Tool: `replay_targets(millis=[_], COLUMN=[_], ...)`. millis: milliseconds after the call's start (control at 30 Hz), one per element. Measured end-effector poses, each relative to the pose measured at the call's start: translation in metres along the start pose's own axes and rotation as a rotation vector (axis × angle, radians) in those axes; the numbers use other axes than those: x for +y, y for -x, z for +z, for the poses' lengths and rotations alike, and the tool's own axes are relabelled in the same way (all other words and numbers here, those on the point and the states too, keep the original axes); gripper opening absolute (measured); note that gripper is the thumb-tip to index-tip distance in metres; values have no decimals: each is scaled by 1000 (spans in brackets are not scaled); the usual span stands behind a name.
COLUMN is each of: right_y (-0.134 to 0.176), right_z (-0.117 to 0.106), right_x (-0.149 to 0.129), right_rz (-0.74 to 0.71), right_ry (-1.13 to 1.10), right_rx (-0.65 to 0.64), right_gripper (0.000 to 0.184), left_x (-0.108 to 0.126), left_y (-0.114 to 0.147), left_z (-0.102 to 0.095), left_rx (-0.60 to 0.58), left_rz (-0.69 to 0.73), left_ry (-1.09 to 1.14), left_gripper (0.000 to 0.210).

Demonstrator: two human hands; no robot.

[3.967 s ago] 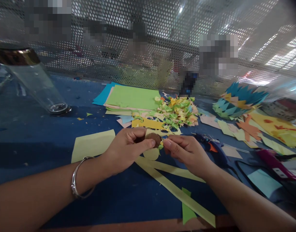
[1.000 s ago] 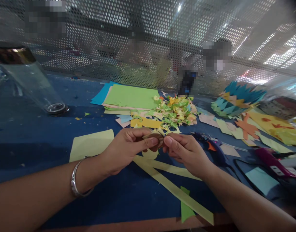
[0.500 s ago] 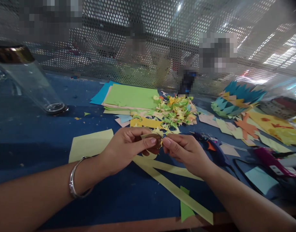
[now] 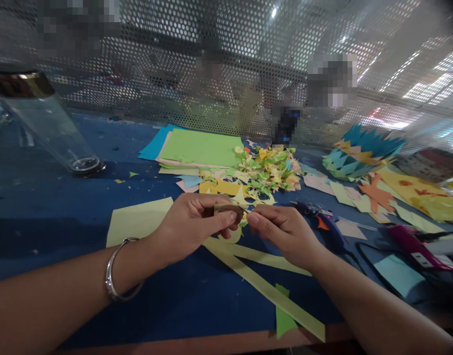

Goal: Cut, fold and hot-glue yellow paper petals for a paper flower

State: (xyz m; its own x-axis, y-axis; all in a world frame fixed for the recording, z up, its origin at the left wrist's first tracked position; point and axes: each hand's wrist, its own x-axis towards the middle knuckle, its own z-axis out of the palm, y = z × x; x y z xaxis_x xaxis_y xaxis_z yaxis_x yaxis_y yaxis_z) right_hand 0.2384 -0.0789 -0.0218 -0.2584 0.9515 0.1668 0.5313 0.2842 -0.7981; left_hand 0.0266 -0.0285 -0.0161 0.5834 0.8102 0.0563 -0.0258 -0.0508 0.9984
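Note:
In the middle of the head view, my left hand, with a silver bangle on its wrist, is closed on a small piece of paper that looks brownish in shadow. My right hand pinches a thin, stick-like tool, its tip touching or very close to that paper. What the tool is, I cannot make out. Beneath the hands lie long pale-yellow paper strips and a pale-yellow rounded piece. Just beyond the fingertips are cut-out paper scraps.
Coloured sheets are stacked behind, beside a heap of small paper pieces. A glass bottle stands left. To the right are a glue gun, a paper crown and a magenta power strip. A perforated metal screen rises behind.
The paper in my left hand has turned slightly, and its fingers have curled in a little. The thin tool now shows more between the hands. The rest looks unmoved.

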Motion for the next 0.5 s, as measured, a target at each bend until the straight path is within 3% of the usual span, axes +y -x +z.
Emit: replay_targets(millis=[500], right_y=[-2], right_z=[0], right_x=[0], right_rz=[-32], right_ry=[54], right_rx=[-4], right_gripper=[45], left_x=[2], left_y=[-1], left_z=[2], left_rx=[-7], left_rz=[-3], left_ry=[-53], left_gripper=[11])
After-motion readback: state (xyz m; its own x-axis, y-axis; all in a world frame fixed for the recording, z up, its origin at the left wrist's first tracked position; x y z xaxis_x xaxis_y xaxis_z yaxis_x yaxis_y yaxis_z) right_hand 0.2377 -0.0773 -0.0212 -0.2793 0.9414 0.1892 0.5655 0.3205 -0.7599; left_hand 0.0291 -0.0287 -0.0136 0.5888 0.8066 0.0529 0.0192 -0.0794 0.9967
